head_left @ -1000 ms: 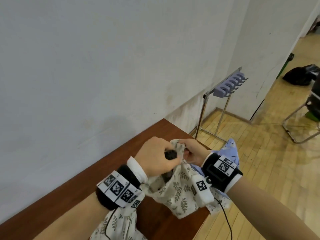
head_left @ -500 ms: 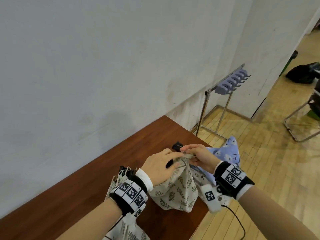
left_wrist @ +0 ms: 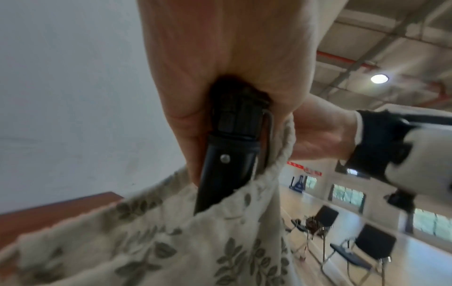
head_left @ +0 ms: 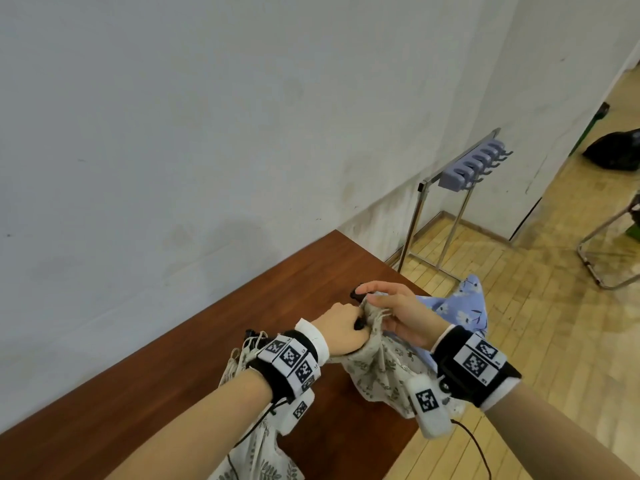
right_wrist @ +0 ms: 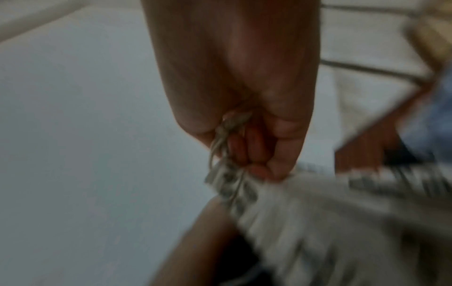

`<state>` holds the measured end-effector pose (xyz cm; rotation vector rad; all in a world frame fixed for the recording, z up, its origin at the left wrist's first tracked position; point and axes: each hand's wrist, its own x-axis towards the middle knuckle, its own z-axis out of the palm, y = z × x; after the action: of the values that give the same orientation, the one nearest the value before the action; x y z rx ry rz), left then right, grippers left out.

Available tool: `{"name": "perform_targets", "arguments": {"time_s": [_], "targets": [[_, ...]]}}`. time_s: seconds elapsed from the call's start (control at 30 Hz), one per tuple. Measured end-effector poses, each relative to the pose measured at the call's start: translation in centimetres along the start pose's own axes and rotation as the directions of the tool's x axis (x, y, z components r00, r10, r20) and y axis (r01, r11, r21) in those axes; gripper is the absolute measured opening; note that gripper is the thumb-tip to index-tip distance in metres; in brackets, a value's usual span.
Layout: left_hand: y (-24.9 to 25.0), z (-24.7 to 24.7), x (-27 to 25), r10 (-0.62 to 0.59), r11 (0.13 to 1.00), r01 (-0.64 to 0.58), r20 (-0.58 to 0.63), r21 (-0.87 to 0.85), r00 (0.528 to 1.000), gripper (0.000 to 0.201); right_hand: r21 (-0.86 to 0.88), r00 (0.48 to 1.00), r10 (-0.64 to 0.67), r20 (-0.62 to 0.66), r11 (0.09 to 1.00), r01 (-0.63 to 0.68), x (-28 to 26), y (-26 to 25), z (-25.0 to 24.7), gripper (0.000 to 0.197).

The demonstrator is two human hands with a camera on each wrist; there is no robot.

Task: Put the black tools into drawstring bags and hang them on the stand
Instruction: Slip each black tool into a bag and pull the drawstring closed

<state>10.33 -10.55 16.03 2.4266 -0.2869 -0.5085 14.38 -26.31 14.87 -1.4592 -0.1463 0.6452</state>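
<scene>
Your left hand [head_left: 341, 327] is gripping a black tool [left_wrist: 229, 143], its lower end sinking into the mouth of a cream leaf-print drawstring bag [head_left: 381, 365] while its upper end is showing above your fingers. Your right hand [head_left: 398, 313] is pinching the gathered bag rim and its cords [right_wrist: 225, 131], fingers curled. Both hands are meeting over the far right end of the brown counter [head_left: 173, 368]. A blue floral bag [head_left: 460, 306] is lying just right of them at the counter edge. More leaf-print bags [head_left: 242, 355] are lying under your left wrist. The metal stand [head_left: 460, 174] with lilac hooks is standing farther right, by the wall.
</scene>
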Motion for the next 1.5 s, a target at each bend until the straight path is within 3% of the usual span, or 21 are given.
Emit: {"name": "perform_targets", "arguments": {"time_s": [0.03, 0.17, 0.33, 0.43, 0.5, 0.6, 0.67, 0.73, 0.8, 0.83, 0.87, 0.93, 0.97, 1.03, 1.1, 1.17, 1.3, 1.4, 1.5], "targets": [[0.1, 0.0, 0.4, -0.010, 0.998, 0.009, -0.013, -0.054, 1.000, 0.019, -0.091, 1.000, -0.012, -0.002, 0.996, 0.011, -0.2, -0.4, -0.3, 0.019], [0.1, 0.9, 1.8, -0.070, 0.951, 0.048, -0.062, -0.306, 0.996, 0.045, -0.465, 0.998, -0.012, 0.062, 0.885, 0.040, -1.6, -1.8, -0.9, 0.040], [-0.1, 1.6, 2.7, -0.142, 0.851, 0.023, -0.188, -0.525, 0.972, 0.036, -0.510, 0.993, 0.016, 0.120, 0.859, 0.048, -2.5, -1.8, -2.1, 0.048], [0.9, 0.8, 3.9, -0.252, 0.728, 0.092, -0.140, -0.679, 0.958, 0.032, -0.555, 0.986, 0.015, 0.167, 0.828, 0.081, -2.4, -1.5, -1.2, 0.044], [2.0, 0.4, 4.5, -0.318, 0.668, 0.152, -0.095, -0.728, 0.943, 0.031, -0.584, 0.995, -0.021, 0.097, 0.808, 0.074, -2.0, -1.6, -0.5, 0.038], [1.7, 0.7, 4.6, -0.328, 0.575, 0.183, -0.019, -0.797, 0.945, 0.059, -0.652, 0.996, -0.089, 0.010, 0.755, 0.074, -1.5, -1.2, 0.3, 0.032], [0.4, 0.4, 4.4, -0.351, 0.490, 0.234, 0.055, -0.840, 0.935, 0.059, -0.695, 0.991, -0.125, 0.043, 0.709, 0.119, -1.3, -0.5, 0.3, 0.038], [-1.8, -0.3, 5.3, -0.431, 0.568, 0.302, 0.036, -0.765, 0.902, 0.055, -0.669, 0.991, -0.129, 0.033, 0.734, 0.117, -1.2, -0.1, -0.1, 0.040], [-4.4, -0.9, 5.7, -0.501, 0.741, 0.421, -0.013, -0.523, 0.865, 0.042, -0.578, 0.992, -0.122, -0.031, 0.812, 0.082, -1.1, -0.2, -1.0, 0.036], [-5.8, -0.7, 5.7, -0.495, 0.801, 0.461, 0.012, -0.383, 0.869, 0.037, -0.552, 0.992, -0.116, -0.049, 0.831, 0.069, -1.0, -0.3, -1.5, 0.038], [-6.9, -0.2, 5.5, -0.477, 0.833, 0.483, 0.094, -0.270, 0.874, 0.034, -0.544, 0.992, -0.111, -0.052, 0.836, 0.065, -0.9, -0.4, -2.0, 0.040], [-8.3, 0.9, 4.8, -0.498, 0.827, 0.540, 0.243, -0.153, 0.832, 0.039, -0.549, 0.994, -0.099, -0.044, 0.833, 0.059, -0.7, -0.4, -2.6, 0.038], [-8.9, 1.6, 4.4, -0.517, 0.827, 0.551, 0.234, -0.113, 0.824, 0.038, -0.555, 0.995, -0.095, -0.042, 0.830, 0.056, -0.7, -0.5, -2.6, 0.037], [-9.5, 2.2, 4.1, -0.506, 0.857, 0.512, 0.092, -0.056, 0.858, 0.027, -0.550, 0.993, -0.109, -0.048, 0.833, 0.065, -0.7, -0.7, -2.1, 0.035], [-9.0, 1.7, 4.1, -0.460, 0.887, 0.454, -0.061, -0.088, 0.886, 0.029, -0.547, 0.990, -0.118, -0.071, 0.835, 0.061, -0.5, -1.0, -2.3, 0.033], [-7.2, 0.4, 3.7, -0.368, 0.925, 0.348, -0.141, -0.150, 0.919, 0.040, -0.557, 0.989, -0.122, -0.086, 0.829, 0.054, -0.5, -1.7, -2.8, 0.029], [-1.6, -2.6, 2.8, -0.169, 0.971, 0.152, -0.079, -0.185, 0.982, 0.052, -0.598, 0.988, -0.135, -0.071, 0.799, 0.066, -0.8, -2.4, -2.8, 0.021], [0.2, -5.0, 2.4, -0.154, 0.955, 0.130, -0.072, -0.266, 0.985, 0.049, -0.595, 0.971, -0.211, -0.110, 0.797, 0.106, -1.0, -4.7, -2.5, 0.008], [0.2, -7.7, 1.9, -0.194, 0.923, 0.151, -0.087, -0.353, 0.977, 0.047, -0.714, 0.984, -0.176, -0.029, 0.692, 0.103, -0.6, -7.2, -2.5, 0.011]]}}
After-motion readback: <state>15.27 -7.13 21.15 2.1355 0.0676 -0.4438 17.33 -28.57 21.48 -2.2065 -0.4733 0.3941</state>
